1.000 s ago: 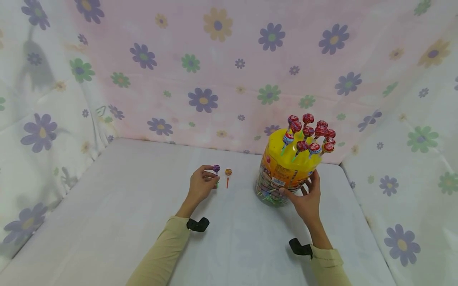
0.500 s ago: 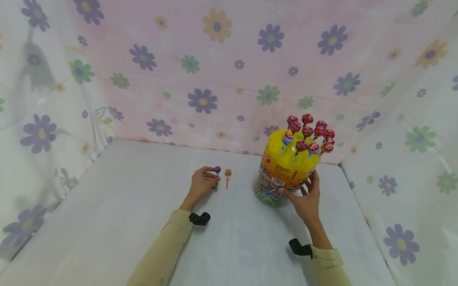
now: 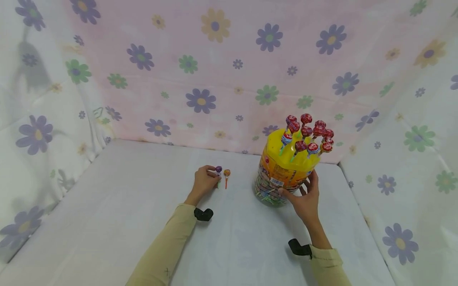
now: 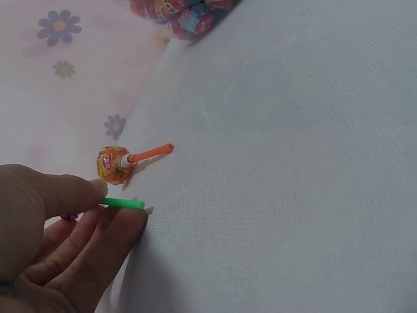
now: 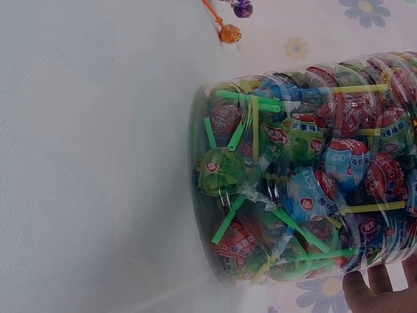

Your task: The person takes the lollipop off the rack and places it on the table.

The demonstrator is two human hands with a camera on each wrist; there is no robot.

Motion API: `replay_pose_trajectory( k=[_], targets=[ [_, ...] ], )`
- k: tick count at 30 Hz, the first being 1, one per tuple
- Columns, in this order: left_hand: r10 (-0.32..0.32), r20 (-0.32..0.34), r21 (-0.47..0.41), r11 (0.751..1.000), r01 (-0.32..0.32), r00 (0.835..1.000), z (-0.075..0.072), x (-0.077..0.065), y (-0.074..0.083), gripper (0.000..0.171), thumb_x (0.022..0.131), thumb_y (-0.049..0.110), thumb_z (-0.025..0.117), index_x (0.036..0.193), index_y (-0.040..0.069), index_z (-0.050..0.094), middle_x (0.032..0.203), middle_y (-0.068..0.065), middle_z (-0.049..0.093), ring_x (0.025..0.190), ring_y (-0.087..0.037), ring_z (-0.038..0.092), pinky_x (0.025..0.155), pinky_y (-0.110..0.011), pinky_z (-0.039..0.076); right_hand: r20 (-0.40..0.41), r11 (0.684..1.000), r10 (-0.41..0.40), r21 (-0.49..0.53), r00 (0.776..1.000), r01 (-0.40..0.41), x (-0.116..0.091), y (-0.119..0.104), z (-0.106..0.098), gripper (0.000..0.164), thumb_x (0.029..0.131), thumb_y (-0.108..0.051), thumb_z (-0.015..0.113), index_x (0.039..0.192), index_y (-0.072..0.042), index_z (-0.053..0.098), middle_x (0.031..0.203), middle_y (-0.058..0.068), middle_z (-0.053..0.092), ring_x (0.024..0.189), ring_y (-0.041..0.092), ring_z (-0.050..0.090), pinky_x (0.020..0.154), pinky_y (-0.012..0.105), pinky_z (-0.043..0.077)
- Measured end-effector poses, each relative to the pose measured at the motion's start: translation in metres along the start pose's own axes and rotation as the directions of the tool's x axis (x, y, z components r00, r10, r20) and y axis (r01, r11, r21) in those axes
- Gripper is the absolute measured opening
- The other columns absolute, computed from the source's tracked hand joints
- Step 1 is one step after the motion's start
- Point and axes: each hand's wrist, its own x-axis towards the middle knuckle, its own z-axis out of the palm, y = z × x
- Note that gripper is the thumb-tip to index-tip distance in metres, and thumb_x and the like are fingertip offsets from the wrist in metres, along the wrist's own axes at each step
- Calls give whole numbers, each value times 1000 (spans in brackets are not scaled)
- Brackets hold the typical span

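Note:
My left hand [image 3: 204, 182] pinches a purple-wrapped lollipop [image 3: 218, 169] between thumb and fingers. In the left wrist view its green stick [image 4: 124, 203] pokes out past the fingertips, while most of its head is hidden behind the hand. Just right of it lies an orange-wrapped lollipop [image 3: 227, 173] with an orange stick. On the right, my right hand [image 3: 305, 200] grips the side of a clear jar [image 3: 273, 176] with a yellow top, thumb in front and fingers round the far side. Several red and blue lollipops [image 3: 306, 132] stand upright in the top.
Beneath everything is a white-covered table [image 3: 118, 206]. A flowered pink cloth [image 3: 222, 71] hangs behind, close to the jar's back, and white flowered cloth [image 3: 411, 167] closes off the sides. Through the jar's wall, many wrapped lollipops [image 5: 309, 195] show packed inside.
My left hand has shifted slightly right with the purple lollipop, bringing it nearer the orange one. The right hand and the jar have stayed in place.

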Motion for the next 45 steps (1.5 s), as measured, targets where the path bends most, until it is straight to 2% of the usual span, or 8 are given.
replay_pose_trajectory(
  k=[17, 24, 36, 45],
  targets=[
    [49, -61, 132, 990, -41, 997, 3, 2, 3, 35, 84, 3, 79, 115, -8, 66, 86, -18, 75, 64, -18, 68, 62, -29, 58, 4, 1000, 0, -2, 1000, 0, 1, 4, -1, 96, 82, 4, 81, 158, -7, 24, 156, 15, 35, 142, 36, 39, 119, 60, 31],
    [39, -65, 148, 989, -29, 997, 3, 0, 5, 37, 84, 4, 80, 116, -9, 65, 86, -19, 75, 62, -19, 68, 64, -31, 59, 1, 1000, 12, 9, 1000, -12, 1, 5, -1, 100, 81, 6, 81, 160, -14, 22, 156, 13, 35, 143, 36, 38, 118, 61, 32],
    [22, -67, 178, 984, -10, 998, 1, -2, 6, 39, 85, 7, 81, 117, -8, 65, 86, -18, 75, 71, -23, 70, 75, -39, 60, 7, 1000, -4, -5, 1000, 4, 2, 5, -1, 96, 82, 5, 81, 158, -7, 24, 156, 15, 36, 142, 35, 40, 119, 60, 32],
    [5, -65, 173, 985, 6, 998, -1, -5, 5, 36, 85, 8, 81, 115, -6, 66, 88, -17, 75, 65, -18, 68, 66, -32, 59, 9, 1000, 12, -14, 1000, -12, 2, 4, -1, 96, 82, 3, 81, 158, -8, 23, 158, 15, 34, 143, 36, 39, 119, 60, 31]
  ],
)
